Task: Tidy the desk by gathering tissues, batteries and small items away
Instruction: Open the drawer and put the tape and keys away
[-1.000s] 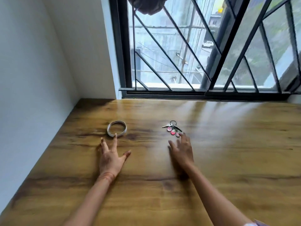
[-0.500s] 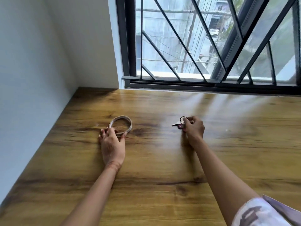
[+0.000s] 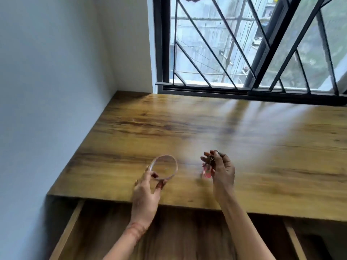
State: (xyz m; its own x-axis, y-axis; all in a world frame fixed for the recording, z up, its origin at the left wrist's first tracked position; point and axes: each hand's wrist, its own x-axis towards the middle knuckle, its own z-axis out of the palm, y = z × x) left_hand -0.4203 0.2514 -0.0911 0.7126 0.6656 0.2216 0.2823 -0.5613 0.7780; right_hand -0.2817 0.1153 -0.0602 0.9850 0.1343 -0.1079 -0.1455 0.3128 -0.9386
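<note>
Above the desk's (image 3: 244, 147) near edge, both hands are raised and each holds something. Left hand (image 3: 145, 194) pinches a thin, pale ring (image 3: 174, 167) by its lower rim, thumb on one side and fingers on the other; the ring is tilted so its opening faces the camera, and wood grain shows through it. It appears lifted off the wood. Right hand (image 3: 222, 172) is curled around a bunch of keys (image 3: 211, 163), fingertips closed on the metal at the top, while pink tags (image 3: 206, 172) dangle below the fingers, blurred. Whether the tags touch the desk cannot be told.

Ring and keys are near each other, with a bare strip of wood between them. The rest of the desktop is brown wood grain with pale glare streaks running back toward a window (image 3: 253, 53) with dark diagonal bars. A white wall (image 3: 47, 91) meets the desk on the left.

Under the near edge an open drawer (image 3: 180, 237) juts toward the person, its wooden floor visible beneath both forearms. A reddish thread band circles the left wrist (image 3: 136, 228).
</note>
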